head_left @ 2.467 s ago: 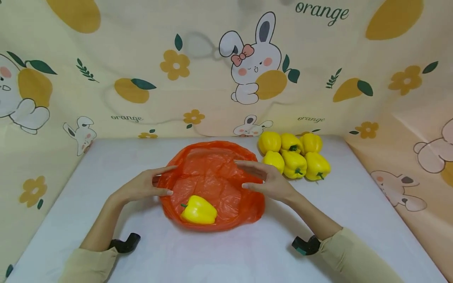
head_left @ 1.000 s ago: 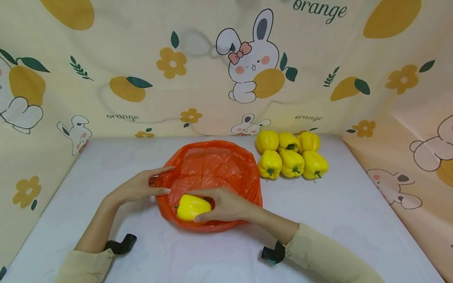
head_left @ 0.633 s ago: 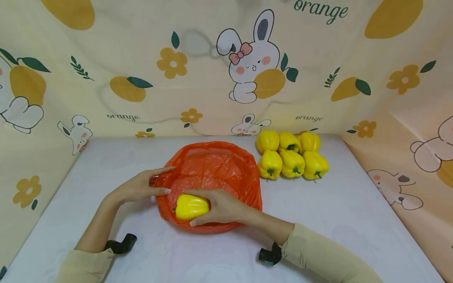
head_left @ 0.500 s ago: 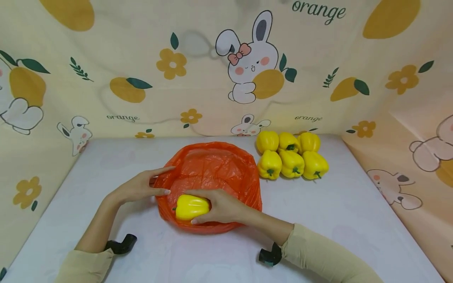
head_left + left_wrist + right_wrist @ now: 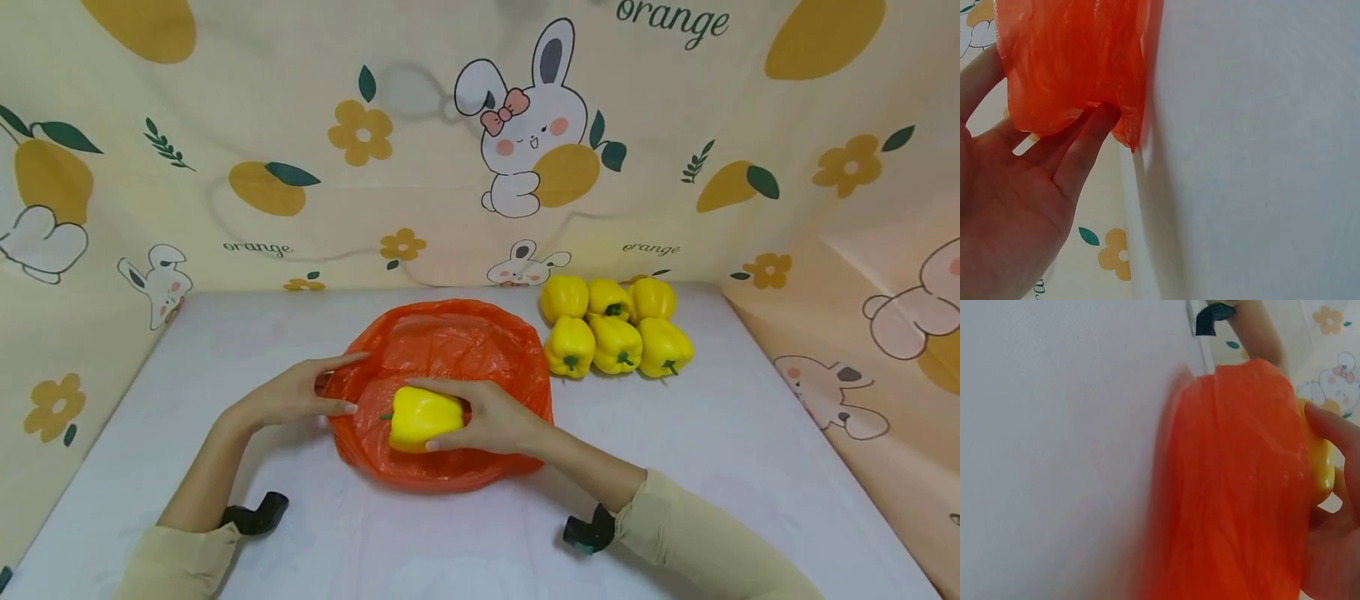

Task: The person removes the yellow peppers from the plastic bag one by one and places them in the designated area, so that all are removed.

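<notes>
A red-orange plastic bag (image 5: pixel 517 350) stands with its mouth spread wide in the middle of the table. My right hand (image 5: pixel 495 417) grips a yellow bell pepper (image 5: pixel 423 419) at the bag's near side, the green stem pointing left. In the right wrist view the pepper (image 5: pixel 1322 462) shows between thumb and fingers beyond the bag wall (image 5: pixel 1241 475). My left hand (image 5: pixel 285 396) holds the bag's left rim, thumb at the inside edge. Seen from the left wrist, its fingers (image 5: pixel 1085 147) reach behind the bag's plastic (image 5: pixel 1072 62).
Several yellow bell peppers (image 5: pixel 617 346) sit in two rows at the back right of the white table (image 5: pixel 420 550), close to the bag. A printed cloth (image 5: pixel 427 192) hangs behind and at the sides. Black wrist devices (image 5: pixel 258 514) are worn on both arms.
My right hand has left the bag's right rim, reached inside and taken hold of the pepper. It has since lifted it slightly up and right. My left hand stays at the rim.
</notes>
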A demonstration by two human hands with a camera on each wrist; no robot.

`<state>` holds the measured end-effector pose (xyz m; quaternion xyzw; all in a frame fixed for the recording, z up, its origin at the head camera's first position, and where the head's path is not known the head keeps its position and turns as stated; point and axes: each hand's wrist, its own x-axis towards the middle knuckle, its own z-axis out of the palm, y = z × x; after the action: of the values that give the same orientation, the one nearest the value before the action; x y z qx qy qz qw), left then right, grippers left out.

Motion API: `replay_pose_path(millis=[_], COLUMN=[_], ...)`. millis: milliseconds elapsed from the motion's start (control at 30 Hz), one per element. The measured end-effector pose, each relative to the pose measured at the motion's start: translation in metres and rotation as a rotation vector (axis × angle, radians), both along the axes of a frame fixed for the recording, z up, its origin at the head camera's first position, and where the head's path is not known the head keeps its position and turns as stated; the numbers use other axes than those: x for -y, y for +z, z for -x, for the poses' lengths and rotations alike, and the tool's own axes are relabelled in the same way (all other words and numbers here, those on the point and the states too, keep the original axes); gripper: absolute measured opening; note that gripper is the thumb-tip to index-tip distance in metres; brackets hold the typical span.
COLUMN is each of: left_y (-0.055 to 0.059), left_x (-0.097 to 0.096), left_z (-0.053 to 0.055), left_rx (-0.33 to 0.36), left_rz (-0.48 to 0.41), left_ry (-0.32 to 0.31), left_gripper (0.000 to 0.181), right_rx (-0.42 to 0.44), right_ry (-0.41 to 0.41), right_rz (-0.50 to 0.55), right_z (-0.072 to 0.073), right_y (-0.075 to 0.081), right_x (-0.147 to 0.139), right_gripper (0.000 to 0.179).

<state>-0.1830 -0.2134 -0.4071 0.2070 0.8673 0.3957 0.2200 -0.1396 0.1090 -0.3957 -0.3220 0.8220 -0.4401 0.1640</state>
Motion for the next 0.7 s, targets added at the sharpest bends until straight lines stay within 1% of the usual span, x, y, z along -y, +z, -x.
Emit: replay_pose_path(millis=[167, 400, 633, 700], left_y=[0.001, 0.006, 0.005, 0.005], left_x=[-0.001, -0.006, -0.004, -0.004], left_z=[-0.001, -0.002, -0.002, -0.003], left_rx=[0.000, -0.029, -0.050, -0.045], left_rz=[0.019, 0.046, 0.048, 0.046], left_ry=[0.011, 0.031, 0.020, 0.020], left_gripper=[0.074, 0.081, 0.081, 0.081], right_rx=[0.007, -0.018, -0.005, 0.003], right_ry=[-0.034, -0.075, -0.128, -0.139], right_rz=[0.004, 0.010, 0.017, 0.028], right_z=[-0.001, -0.003, -0.003, -0.004], right_y=[0.007, 0.015, 0.021, 0.021], right_x=[-0.011, -0.029, -0.051, -0.058], right_gripper=[0.075, 0.077, 0.076, 0.075])
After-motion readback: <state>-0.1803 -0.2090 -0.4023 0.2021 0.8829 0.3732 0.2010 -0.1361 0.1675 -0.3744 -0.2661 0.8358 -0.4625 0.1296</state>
